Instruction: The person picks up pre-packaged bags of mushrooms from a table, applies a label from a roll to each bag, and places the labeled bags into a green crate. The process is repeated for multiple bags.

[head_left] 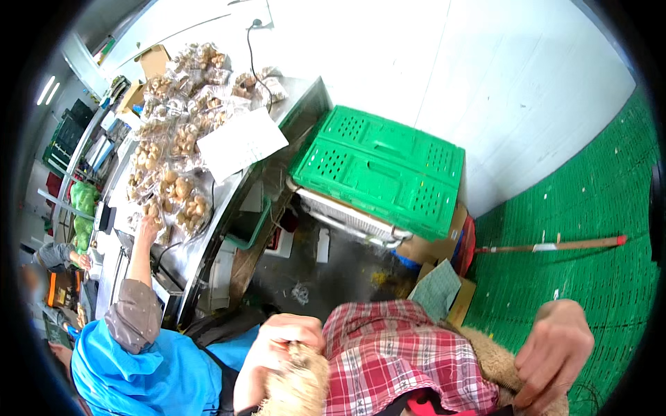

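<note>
At the lower middle, my left hand (281, 350) is closed on the edge of a tan fleecy garment (298, 385). My right hand (555, 353), at the lower right, is closed too, its fingers pressed together on the same kind of tan fleecy cloth (494, 357). Between both hands lies red plaid cloth (402, 350) over my front, with dark and bright red cloth below it. The garment's lower parts are cut off by the picture's edge.
On my left a co-worker in a blue top (149, 371) reaches over a metal table with bagged mushrooms (184, 191) and a paper sheet (243, 142). Ahead stand folded green crates (378, 170) on a cart. Green slatted panelling (555, 277) and a pole (576, 245) are right.
</note>
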A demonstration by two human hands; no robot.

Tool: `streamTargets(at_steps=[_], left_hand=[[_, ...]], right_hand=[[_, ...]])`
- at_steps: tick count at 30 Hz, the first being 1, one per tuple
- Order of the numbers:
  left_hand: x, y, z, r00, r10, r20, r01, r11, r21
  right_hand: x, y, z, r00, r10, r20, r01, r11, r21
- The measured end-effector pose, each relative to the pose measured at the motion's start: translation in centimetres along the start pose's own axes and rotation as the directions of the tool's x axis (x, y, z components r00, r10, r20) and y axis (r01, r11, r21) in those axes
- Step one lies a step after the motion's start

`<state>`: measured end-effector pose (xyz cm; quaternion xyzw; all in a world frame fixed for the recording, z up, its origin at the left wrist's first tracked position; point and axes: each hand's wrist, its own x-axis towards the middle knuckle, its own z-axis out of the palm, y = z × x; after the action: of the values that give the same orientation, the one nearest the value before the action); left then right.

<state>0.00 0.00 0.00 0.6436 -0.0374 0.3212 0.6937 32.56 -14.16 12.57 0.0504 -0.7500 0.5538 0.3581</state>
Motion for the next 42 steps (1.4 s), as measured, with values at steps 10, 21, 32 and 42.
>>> streamTargets(at_steps=[10,21,32,42], left_hand=[[2.7,-10.9,-4.1,0.662,-0.645,0.382,0.71,0.703,-0.044],[-8.3,-33.2,-17.2,0.354,-0.525,-0.774,0.848,0.529,0.028],[18.8,-36.3,-22.5,0.885,-0.385,-0.261,0.384,0.289,0.877],[26.3,-46.5,-18.0,0.848,-0.53,0.019,0.207,0.363,0.908]], right_hand=[[-7.7,5.3,-3.0,0.928,0.332,-0.171,-0.311,0.94,0.138],[-22.1,31.0,-8.3,-0.315,0.378,-0.871,-0.934,0.039,0.355],[-26.1,41.2,-33.8,0.057,0.073,-0.996,-0.944,-0.32,-0.077],[-32.5,35.7,-37.7,0.137,0.485,-0.864,-0.918,-0.266,-0.294]])
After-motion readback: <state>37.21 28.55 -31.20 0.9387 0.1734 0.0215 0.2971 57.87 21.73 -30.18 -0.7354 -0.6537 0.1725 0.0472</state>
